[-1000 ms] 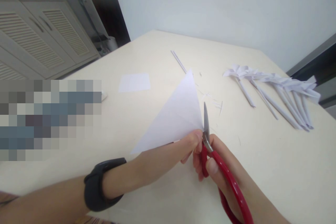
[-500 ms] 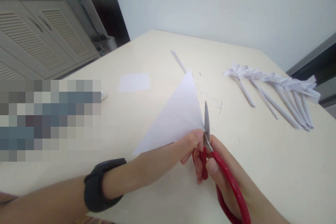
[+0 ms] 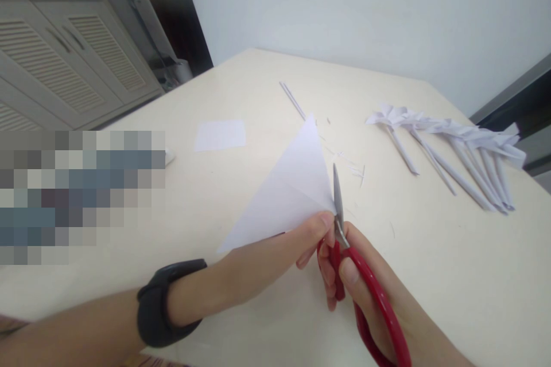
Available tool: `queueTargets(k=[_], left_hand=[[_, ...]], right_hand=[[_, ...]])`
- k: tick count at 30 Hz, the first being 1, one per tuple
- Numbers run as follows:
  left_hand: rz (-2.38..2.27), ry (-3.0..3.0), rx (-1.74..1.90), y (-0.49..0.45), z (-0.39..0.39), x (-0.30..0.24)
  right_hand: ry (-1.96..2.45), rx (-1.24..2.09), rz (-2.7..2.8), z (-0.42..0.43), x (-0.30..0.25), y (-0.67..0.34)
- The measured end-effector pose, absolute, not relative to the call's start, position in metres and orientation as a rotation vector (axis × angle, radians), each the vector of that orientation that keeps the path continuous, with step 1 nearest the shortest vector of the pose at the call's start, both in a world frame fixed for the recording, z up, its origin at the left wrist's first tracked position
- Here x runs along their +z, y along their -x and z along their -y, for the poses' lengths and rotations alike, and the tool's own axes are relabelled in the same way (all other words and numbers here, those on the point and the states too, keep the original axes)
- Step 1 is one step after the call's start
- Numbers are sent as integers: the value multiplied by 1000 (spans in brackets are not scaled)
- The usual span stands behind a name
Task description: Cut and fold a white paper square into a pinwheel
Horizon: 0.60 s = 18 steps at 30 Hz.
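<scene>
My left hand (image 3: 297,249), with a black watch on its wrist, pinches the near corner of a white paper folded into a triangle (image 3: 293,189) and holds it up over the cream table (image 3: 451,275). My right hand (image 3: 365,287) grips red-handled scissors (image 3: 353,264). Their steel blades point away from me along the triangle's right edge and touch the paper's corner by my left fingertips.
Several white paper pinwheels on rolled paper sticks (image 3: 451,149) lie at the right of the table. A small white paper square (image 3: 220,135) lies at left, a thin paper stick (image 3: 293,100) farther back, and paper snippets (image 3: 350,169) beyond the scissors. A louvered cabinet (image 3: 64,51) stands at far left.
The scissor handles have shifted slightly between frames while the blades stay at the paper's right edge. The left hand and the triangle have barely moved.
</scene>
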<state>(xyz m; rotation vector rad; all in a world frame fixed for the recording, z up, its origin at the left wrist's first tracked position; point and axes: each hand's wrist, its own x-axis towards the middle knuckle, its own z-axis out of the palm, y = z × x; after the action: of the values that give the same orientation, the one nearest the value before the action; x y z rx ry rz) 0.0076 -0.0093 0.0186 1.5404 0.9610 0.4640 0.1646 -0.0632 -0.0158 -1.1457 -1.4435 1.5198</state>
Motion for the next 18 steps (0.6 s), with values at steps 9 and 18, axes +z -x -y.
queueTargets(k=[9, 18], left_hand=[[-1005, -1382, 615, -3, 13, -1], [-585, -1243, 531, -2, 7, -5]], right_hand=[[1199, 1569, 1407, 62, -21, -172], [1369, 895, 1394, 48, 6, -187]])
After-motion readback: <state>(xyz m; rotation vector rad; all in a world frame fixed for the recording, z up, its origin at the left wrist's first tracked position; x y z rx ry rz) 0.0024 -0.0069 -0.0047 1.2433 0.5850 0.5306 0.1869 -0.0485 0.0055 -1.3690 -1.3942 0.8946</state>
